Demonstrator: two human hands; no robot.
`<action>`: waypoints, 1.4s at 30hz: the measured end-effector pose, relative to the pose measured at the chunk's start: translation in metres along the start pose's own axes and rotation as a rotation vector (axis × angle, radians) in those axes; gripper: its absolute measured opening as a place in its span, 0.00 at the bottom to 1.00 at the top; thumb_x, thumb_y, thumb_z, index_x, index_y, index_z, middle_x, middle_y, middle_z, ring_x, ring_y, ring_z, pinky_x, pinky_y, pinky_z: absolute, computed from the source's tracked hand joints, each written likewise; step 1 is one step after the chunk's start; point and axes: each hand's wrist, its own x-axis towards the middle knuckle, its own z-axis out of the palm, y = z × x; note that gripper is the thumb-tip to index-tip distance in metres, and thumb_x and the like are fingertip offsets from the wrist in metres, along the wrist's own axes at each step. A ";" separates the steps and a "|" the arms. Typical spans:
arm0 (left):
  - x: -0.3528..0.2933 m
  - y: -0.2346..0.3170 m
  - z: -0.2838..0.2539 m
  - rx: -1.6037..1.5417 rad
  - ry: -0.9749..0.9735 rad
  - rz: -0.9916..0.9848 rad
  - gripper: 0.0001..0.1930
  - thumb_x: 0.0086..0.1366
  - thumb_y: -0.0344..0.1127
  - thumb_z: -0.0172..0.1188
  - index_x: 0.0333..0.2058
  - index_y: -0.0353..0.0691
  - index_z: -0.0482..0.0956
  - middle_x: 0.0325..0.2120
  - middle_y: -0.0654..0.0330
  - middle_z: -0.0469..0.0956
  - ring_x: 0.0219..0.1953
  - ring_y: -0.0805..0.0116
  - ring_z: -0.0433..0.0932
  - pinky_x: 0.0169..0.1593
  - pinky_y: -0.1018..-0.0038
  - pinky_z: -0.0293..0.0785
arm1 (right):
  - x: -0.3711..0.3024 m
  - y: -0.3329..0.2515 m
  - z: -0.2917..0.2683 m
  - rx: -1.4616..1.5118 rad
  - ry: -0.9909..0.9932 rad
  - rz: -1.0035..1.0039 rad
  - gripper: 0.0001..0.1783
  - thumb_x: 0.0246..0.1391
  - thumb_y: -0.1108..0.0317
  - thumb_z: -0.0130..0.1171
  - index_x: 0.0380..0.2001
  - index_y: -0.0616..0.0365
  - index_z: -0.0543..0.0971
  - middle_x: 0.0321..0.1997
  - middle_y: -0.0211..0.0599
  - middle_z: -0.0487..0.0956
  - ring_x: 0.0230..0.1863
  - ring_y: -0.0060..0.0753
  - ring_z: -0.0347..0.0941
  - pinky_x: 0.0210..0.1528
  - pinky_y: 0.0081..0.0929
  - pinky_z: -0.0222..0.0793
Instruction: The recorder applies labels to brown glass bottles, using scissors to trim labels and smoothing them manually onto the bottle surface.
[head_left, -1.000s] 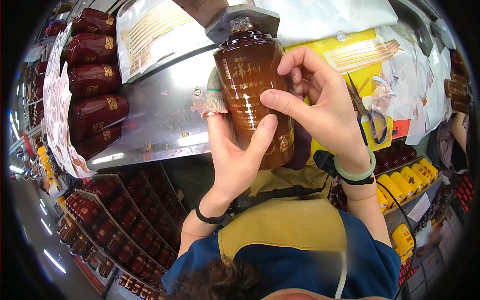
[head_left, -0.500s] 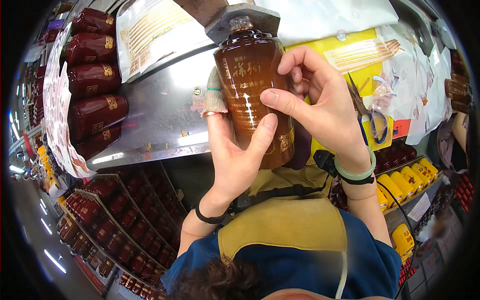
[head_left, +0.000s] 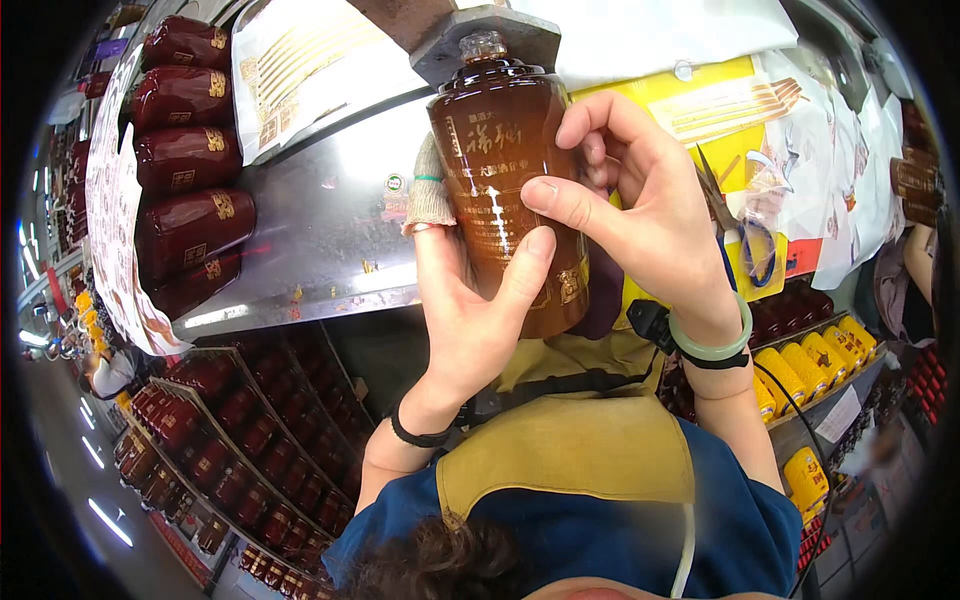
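Observation:
A glossy brown bottle (head_left: 510, 190) with gold lettering leans over the table edge, its neck resting against a dark angular metal block (head_left: 490, 45). My left hand (head_left: 475, 315) grips the bottle's left side, thumb on the front. A knitted cover (head_left: 430, 190) wraps a finger of that hand, partly hidden behind the bottle. My right hand (head_left: 630, 195) is on the bottle's right side, its thumb pressed flat on the lettered face and the index finger bent at the edge. Its other fingers are curled and partly hidden.
Dark red bottles (head_left: 190, 155) line the table's left side. Sheets with gold strips (head_left: 310, 60) lie at the back. To the right are scissors (head_left: 715, 195) on yellow material and clear plastic scraps. Below, racks of dark bottles (head_left: 240, 435) stand left and yellow containers (head_left: 800, 370) right.
My hands and the bottle hold the same place. Far off at the left, a small pale shape has shifted slightly.

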 end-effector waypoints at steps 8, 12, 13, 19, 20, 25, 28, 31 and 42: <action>0.001 0.000 0.000 -0.004 -0.004 0.003 0.31 0.65 0.24 0.61 0.62 0.32 0.55 0.57 0.51 0.69 0.58 0.66 0.71 0.62 0.66 0.68 | -0.001 0.000 -0.001 0.003 -0.003 0.038 0.20 0.50 0.73 0.72 0.42 0.57 0.72 0.35 0.19 0.63 0.34 0.10 0.57 0.38 0.09 0.56; 0.005 0.009 -0.008 -0.061 -0.061 -0.031 0.34 0.65 0.26 0.59 0.65 0.32 0.52 0.59 0.50 0.67 0.61 0.62 0.69 0.64 0.63 0.65 | -0.001 0.004 -0.001 0.130 -0.011 -0.014 0.17 0.53 0.72 0.70 0.43 0.58 0.73 0.33 0.19 0.64 0.33 0.10 0.58 0.37 0.10 0.57; 0.006 0.011 -0.010 -0.118 -0.081 -0.076 0.36 0.65 0.28 0.58 0.67 0.32 0.50 0.60 0.49 0.66 0.62 0.61 0.68 0.66 0.62 0.63 | -0.002 0.005 -0.001 0.270 -0.002 -0.002 0.16 0.54 0.70 0.70 0.42 0.58 0.75 0.31 0.18 0.64 0.31 0.10 0.59 0.34 0.11 0.58; 0.006 0.013 -0.008 -0.095 0.036 -0.071 0.31 0.68 0.24 0.55 0.67 0.30 0.54 0.59 0.51 0.68 0.60 0.63 0.69 0.64 0.64 0.65 | -0.018 0.013 0.004 0.369 0.068 0.010 0.16 0.57 0.73 0.65 0.46 0.61 0.73 0.37 0.22 0.65 0.35 0.10 0.60 0.39 0.10 0.61; 0.006 0.012 -0.006 -0.098 0.028 -0.065 0.31 0.68 0.24 0.55 0.67 0.30 0.54 0.59 0.51 0.68 0.60 0.63 0.69 0.64 0.64 0.65 | -0.021 0.014 0.005 0.369 0.068 0.009 0.16 0.57 0.73 0.65 0.46 0.61 0.73 0.37 0.22 0.65 0.35 0.10 0.60 0.39 0.10 0.61; 0.007 0.010 -0.005 -0.015 0.052 0.000 0.26 0.68 0.24 0.56 0.63 0.29 0.61 0.55 0.51 0.73 0.57 0.65 0.73 0.62 0.66 0.68 | -0.027 0.017 0.007 0.284 0.043 -0.005 0.17 0.55 0.74 0.66 0.46 0.58 0.72 0.36 0.20 0.63 0.36 0.12 0.58 0.41 0.11 0.58; 0.009 0.010 -0.008 -0.003 0.023 -0.013 0.30 0.65 0.21 0.59 0.64 0.29 0.58 0.55 0.51 0.72 0.55 0.65 0.74 0.60 0.67 0.70 | -0.028 0.018 0.008 0.220 0.039 -0.034 0.20 0.53 0.73 0.69 0.46 0.56 0.72 0.36 0.20 0.63 0.36 0.12 0.57 0.39 0.12 0.56; 0.011 0.010 -0.010 0.024 0.014 -0.007 0.29 0.65 0.21 0.59 0.63 0.29 0.59 0.54 0.51 0.73 0.54 0.65 0.75 0.59 0.67 0.71 | -0.028 0.017 0.009 0.187 0.046 -0.015 0.21 0.52 0.73 0.70 0.46 0.55 0.72 0.36 0.19 0.63 0.36 0.12 0.56 0.39 0.12 0.56; 0.009 0.009 -0.009 0.000 0.016 -0.001 0.26 0.66 0.21 0.59 0.60 0.28 0.61 0.53 0.51 0.73 0.54 0.66 0.75 0.59 0.68 0.71 | -0.026 0.017 0.007 0.183 0.041 0.012 0.24 0.49 0.72 0.73 0.47 0.55 0.72 0.35 0.19 0.62 0.34 0.12 0.56 0.37 0.12 0.56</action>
